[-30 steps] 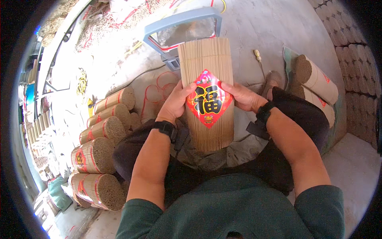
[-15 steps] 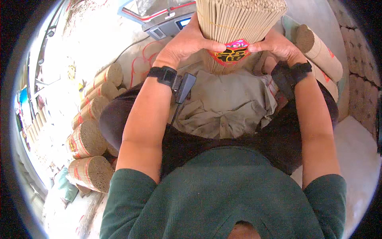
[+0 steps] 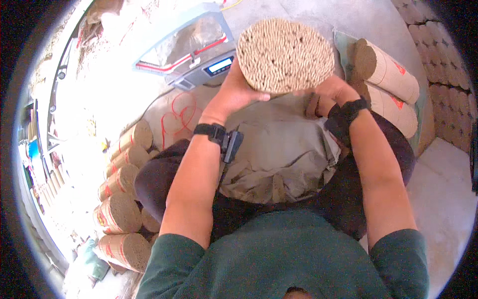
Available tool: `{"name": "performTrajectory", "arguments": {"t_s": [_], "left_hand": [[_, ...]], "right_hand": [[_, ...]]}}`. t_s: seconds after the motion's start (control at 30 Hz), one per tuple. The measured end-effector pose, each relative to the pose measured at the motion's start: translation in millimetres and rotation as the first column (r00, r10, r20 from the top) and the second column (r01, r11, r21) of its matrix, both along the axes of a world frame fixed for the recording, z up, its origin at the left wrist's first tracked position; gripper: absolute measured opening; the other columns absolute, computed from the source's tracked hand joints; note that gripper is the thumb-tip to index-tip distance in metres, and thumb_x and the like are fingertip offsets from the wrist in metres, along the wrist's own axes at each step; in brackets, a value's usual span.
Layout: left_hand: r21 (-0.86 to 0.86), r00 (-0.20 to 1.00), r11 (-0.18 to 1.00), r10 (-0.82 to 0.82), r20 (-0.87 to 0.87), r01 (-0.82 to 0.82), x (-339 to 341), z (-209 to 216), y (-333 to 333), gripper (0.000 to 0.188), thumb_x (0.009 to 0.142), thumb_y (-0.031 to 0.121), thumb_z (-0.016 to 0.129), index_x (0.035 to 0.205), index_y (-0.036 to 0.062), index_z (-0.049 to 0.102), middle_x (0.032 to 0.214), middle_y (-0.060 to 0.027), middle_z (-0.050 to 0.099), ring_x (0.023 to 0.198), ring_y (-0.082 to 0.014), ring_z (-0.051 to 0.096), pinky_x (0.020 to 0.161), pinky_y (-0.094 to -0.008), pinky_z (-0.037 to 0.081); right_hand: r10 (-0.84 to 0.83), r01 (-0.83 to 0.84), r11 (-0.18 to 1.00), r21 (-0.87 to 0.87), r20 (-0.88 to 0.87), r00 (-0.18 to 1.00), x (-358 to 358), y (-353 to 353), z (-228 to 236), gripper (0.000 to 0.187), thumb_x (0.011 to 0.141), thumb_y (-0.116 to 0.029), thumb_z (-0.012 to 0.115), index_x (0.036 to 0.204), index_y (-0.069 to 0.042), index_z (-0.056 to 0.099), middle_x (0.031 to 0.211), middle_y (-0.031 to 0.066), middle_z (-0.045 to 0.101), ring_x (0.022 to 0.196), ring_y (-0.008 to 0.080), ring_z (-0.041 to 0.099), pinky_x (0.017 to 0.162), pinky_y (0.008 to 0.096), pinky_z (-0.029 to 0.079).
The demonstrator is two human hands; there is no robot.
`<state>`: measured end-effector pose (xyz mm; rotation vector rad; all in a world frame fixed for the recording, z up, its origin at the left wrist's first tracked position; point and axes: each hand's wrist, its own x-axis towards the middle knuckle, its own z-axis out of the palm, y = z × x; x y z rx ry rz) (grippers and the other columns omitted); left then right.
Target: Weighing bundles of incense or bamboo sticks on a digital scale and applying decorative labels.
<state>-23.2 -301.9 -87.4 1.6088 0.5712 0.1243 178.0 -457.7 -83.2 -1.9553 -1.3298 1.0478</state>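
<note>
Upturned stick bundle [image 3: 285, 55], hands [image 3: 286, 92] clasping

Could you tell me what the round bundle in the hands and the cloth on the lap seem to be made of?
The round bundle looks like thin tan sticks, perhaps bamboo or wood: its end face shows many small matte tips packed tightly. The lap cloth seems a coarse woven fabric, grey-beige and dull, judging by its soft creases and folds. Both hands, left and right, grip the bundle.
</note>
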Motion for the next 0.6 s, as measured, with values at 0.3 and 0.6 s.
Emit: {"name": "performTrajectory", "arguments": {"t_s": [0.3, 0.6], "left_hand": [[0.014, 1.0, 1.0, -0.006, -0.005, 0.006, -2.2, -22.9, -0.9, 0.113, 0.048, -0.002, 0.084, 0.141, 0.0027, 0.021, 0.139, -0.0094, 0.038, 0.13, -0.0223, 0.035, 0.11, -0.0334, 0.029], [-0.009, 0.996, 0.999, -0.049, -0.072, 0.048, -10.1, -22.2, 0.9, 0.122, 0.05, 0.0, 0.084, 0.145, 0.0069, 0.009, 0.144, -0.0075, 0.032, 0.134, -0.0219, 0.03, 0.112, -0.0323, 0.026]], "right_hand": [[0.022, 0.041, 0.968, 0.249, -0.246, 0.969, -13.7, 3.0, -47.3, 0.081, 0.061, -0.018, 0.083, 0.133, -0.01, 0.047, 0.14, 0.0087, 0.044, 0.133, 0.0271, 0.034, 0.114, 0.0359, 0.022], [0.048, -0.023, 0.992, 0.123, -0.199, 0.979, -15.7, -4.3, -37.0, 0.086, 0.062, -0.011, 0.081, 0.137, -0.01, 0.039, 0.145, 0.0098, 0.035, 0.136, 0.0271, 0.026, 0.115, 0.0362, 0.017]]}}
